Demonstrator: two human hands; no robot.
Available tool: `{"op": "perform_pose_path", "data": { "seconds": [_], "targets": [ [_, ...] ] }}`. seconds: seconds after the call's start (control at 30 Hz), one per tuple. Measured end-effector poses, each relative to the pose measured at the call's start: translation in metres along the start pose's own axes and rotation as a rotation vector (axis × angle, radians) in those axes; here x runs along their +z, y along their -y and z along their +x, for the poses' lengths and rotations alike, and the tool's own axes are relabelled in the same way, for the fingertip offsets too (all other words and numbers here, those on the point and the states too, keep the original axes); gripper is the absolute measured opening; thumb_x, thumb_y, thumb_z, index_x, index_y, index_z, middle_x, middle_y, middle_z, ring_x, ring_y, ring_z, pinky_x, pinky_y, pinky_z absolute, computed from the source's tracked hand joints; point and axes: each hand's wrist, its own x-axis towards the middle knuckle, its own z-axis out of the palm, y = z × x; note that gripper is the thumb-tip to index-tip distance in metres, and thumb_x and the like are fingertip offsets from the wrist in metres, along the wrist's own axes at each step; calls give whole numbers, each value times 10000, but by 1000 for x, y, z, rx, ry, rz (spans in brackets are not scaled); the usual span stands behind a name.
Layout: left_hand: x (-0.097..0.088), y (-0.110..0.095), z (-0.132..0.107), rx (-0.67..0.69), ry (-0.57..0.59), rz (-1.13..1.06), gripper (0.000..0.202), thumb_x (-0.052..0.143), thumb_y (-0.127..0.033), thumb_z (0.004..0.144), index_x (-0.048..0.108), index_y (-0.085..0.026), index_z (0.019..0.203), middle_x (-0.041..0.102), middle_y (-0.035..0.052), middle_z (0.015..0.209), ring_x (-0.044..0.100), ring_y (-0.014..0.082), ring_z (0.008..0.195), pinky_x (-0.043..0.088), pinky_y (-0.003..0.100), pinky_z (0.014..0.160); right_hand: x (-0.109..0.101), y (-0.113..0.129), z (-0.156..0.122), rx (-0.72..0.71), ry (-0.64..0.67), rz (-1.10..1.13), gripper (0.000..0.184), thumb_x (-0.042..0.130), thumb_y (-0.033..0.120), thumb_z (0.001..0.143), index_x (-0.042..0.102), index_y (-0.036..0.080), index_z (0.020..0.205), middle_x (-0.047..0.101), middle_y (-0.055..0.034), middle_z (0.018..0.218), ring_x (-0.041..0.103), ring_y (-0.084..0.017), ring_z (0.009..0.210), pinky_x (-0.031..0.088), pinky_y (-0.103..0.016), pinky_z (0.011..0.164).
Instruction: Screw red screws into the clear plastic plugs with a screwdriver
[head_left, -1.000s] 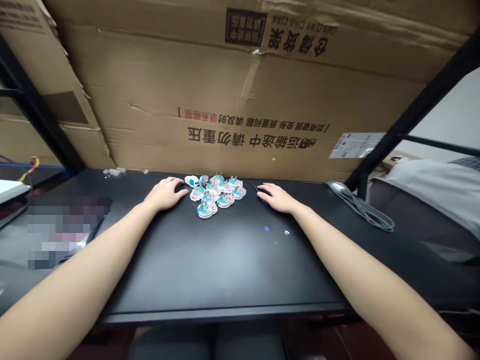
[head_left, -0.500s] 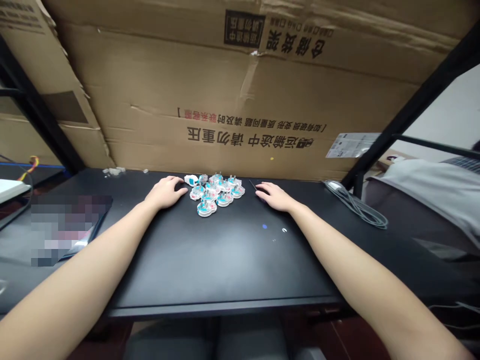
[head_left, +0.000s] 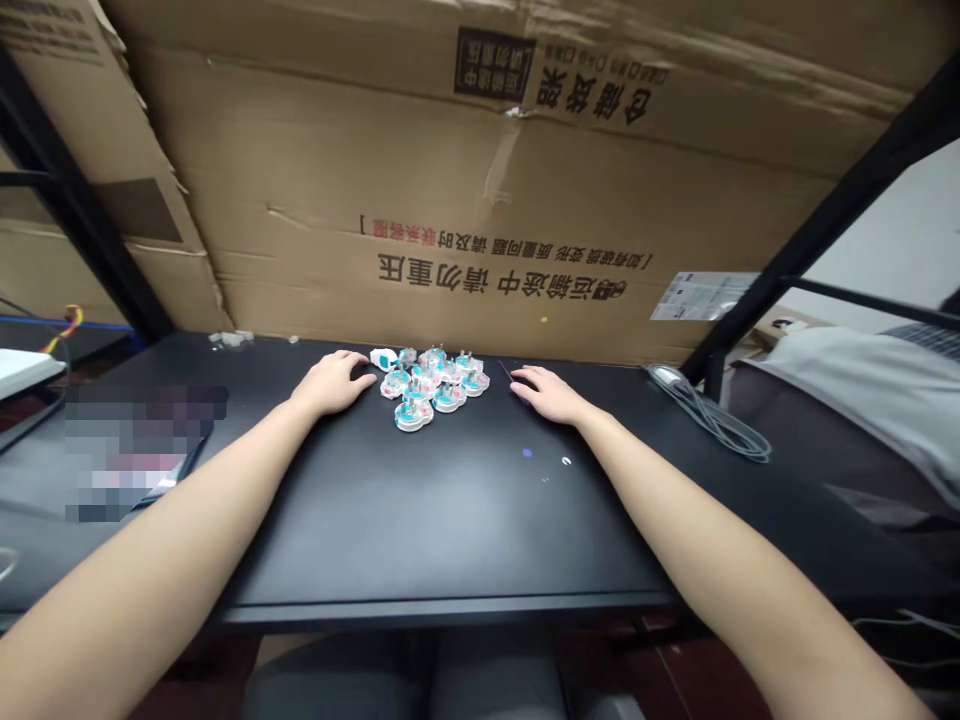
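- Cardboard sheet [head_left: 465, 170] with dark and red printed Chinese text fills the upper frame, leaning behind the bench, a printed label [head_left: 703, 296] stuck at its right.
- Black metal uprights [head_left: 847, 220] cross the upper right; pale grey fabric [head_left: 855, 390] lies beyond them at the right edge.
- Black bench [head_left: 442, 600] spans the frame's lower middle, with a coiled grey cable [head_left: 709, 425] at right and a pixelated, unreadable patch [head_left: 142, 450] at left.
- Small clear scraps [head_left: 232, 340] sit along the bench's far edge, upper left of the pile.
- Pile of clear plastic plug-like pieces with teal parts [head_left: 431, 388] sits at the far centre of the bench.
- Left hand [head_left: 330, 386] rests flat and open, fingertips just beside the pile's left side, pinching nothing.
- Right hand [head_left: 547, 394] lies flat and open, near the pile's right side, holding nothing.
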Motion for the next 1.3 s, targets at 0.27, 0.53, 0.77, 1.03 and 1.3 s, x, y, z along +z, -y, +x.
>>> {"op": "perform_pose_path", "data": {
  "seconds": [0.27, 0.53, 0.77, 1.03, 1.3],
  "targets": [
    [-2, -3, -3, 2, -3, -10, 331, 595, -331, 959, 593, -174, 1250, 611, 109, 1275, 636, 238, 1072, 557, 450, 900, 1, 0, 0, -8, -15, -8, 526, 398, 503, 992, 548, 190, 1388, 468, -123, 1516, 390, -275, 1435, 282, -442, 1200],
    [-37, -46, -18, 5, -91, -11, 282, 460, -368, 979, 648, -172, 1054, 663, 125, 1160, 605, 280, 1141, 478, 403, 989, -1, 8, -1, -10, -93, -50, 350, 552, 432, 956, 660, 189, 1184, 640, -109, 1285, 574, -246, 1217, 434, -408, 1088],
    [-46, -95, -46, 160, 140, -7, 396, 592, -623, 807, 641, -285, 1007, 708, 66, 1115, 688, 305, 962, 521, 361, 726, -1, 20, -2, 86, -83, -72, 308, 574, 346, 971, 596, 193, 1237, 598, -97, 1284, 629, -207, 1068, 556, -420, 907],
    [-46, -85, -48, 281, 266, -46, 259, 601, -361, 811, 635, -274, 1053, 736, 59, 1073, 694, 292, 980, 523, 365, 814, -25, 37, -24, 7, -282, 48, 191, 466, 316, 964, 615, 242, 1060, 722, -48, 867, 645, -209, 761, 480, -318, 742],
    [-48, -92, -48, 344, 197, -182, 294, 581, -437, 876, 701, -284, 1096, 728, 33, 1187, 668, 278, 1095, 498, 367, 949, -33, 94, -59, -300, -317, 175, 279, 507, 402, 923, 691, 234, 799, 725, -8, 783, 626, -164, 676, 458, -267, 704]
  ]
}}
